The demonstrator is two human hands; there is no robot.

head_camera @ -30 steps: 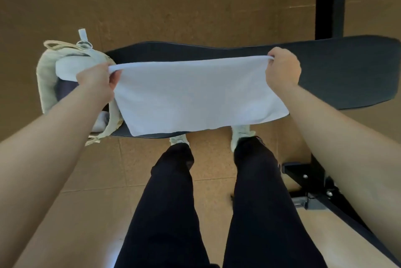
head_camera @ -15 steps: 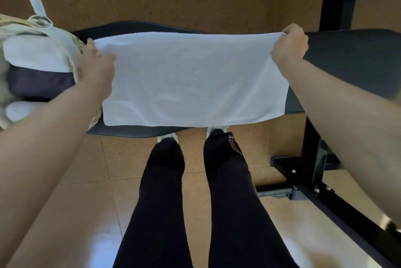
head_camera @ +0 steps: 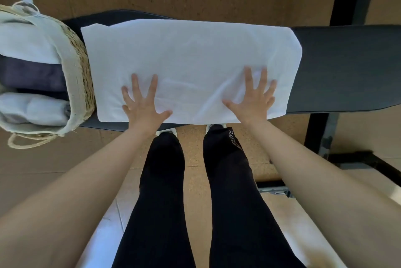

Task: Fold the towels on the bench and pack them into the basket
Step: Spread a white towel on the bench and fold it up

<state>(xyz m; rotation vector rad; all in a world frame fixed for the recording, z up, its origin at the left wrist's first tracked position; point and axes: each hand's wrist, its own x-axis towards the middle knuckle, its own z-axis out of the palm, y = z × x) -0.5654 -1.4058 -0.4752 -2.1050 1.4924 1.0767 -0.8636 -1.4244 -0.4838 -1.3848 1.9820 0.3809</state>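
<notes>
Pressing flat on white towel [head_camera: 191, 59] spread across bench [head_camera: 347, 68], left hand [head_camera: 142, 102] and right hand [head_camera: 252, 99] palms down, fingers splayed, near its front edge, woven basket [head_camera: 80, 76] left of left hand touching towel, folded towels [head_camera: 28, 46] inside

Dim, warm light; soft focus overall, wide-angle bending at the edges.

Both palms flat on a spread towel

Left hand [head_camera: 142, 106] and right hand [head_camera: 252, 99] press the white towel [head_camera: 191, 59] on the bench [head_camera: 347, 68]; basket [head_camera: 80, 68] at left.
</notes>
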